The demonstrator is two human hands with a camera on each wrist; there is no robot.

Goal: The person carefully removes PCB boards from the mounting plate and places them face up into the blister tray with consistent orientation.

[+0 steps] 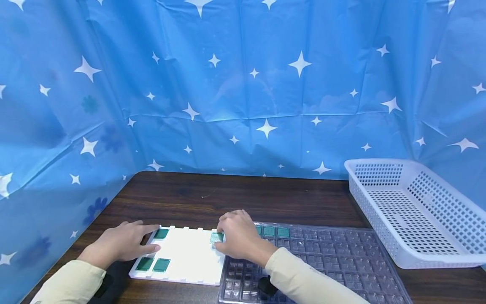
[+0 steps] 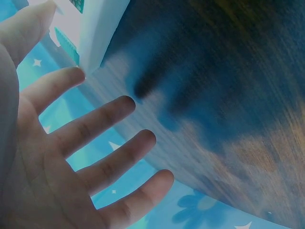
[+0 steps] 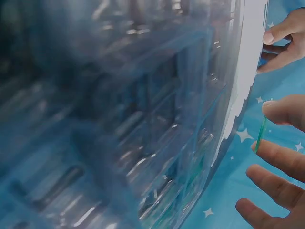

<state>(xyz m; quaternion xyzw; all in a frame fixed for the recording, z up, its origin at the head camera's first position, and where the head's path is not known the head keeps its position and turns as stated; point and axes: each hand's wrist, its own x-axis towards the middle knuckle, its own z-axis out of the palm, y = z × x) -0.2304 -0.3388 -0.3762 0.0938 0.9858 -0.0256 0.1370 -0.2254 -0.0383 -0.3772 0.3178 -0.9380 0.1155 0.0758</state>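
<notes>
- Head view: At a dark wooden table [image 1: 228, 194], the right hand [image 1: 240, 235] pinches a small green square [image 1: 217, 237] over the far right corner of a white board [image 1: 190, 257]. The square lies just to the left of the grip, thumb at its near side and fingers at its far side. Nearly square, it shows no clear long axis; its face is turned up toward the camera. Whether it touches the board cannot be told.
- Also from the head view: The left hand [image 1: 123, 242] is well apart from the held square, at the board's opposite end, its thumb reaching over the surface among three green pieces [image 1: 161, 265]. The right hand is plainly the nearer. A clear tray [image 1: 341, 249] sits just right of the board, with more green pieces in its far row; a white basket [image 1: 379, 228] stands farther right.
- Left wrist view: The left hand's fingers are spread wide and hold nothing. Thumb and index finger lie near the board's edge; firm contact cannot be confirmed.
- Right wrist view: The held square appears edge-on, a thin green strip spanning the narrow gap from thumb tip to index fingertip. The other fingers extend free of it. The clear tray, blurred, fills much of the foreground; the board's pale edge runs beyond it.
</notes>
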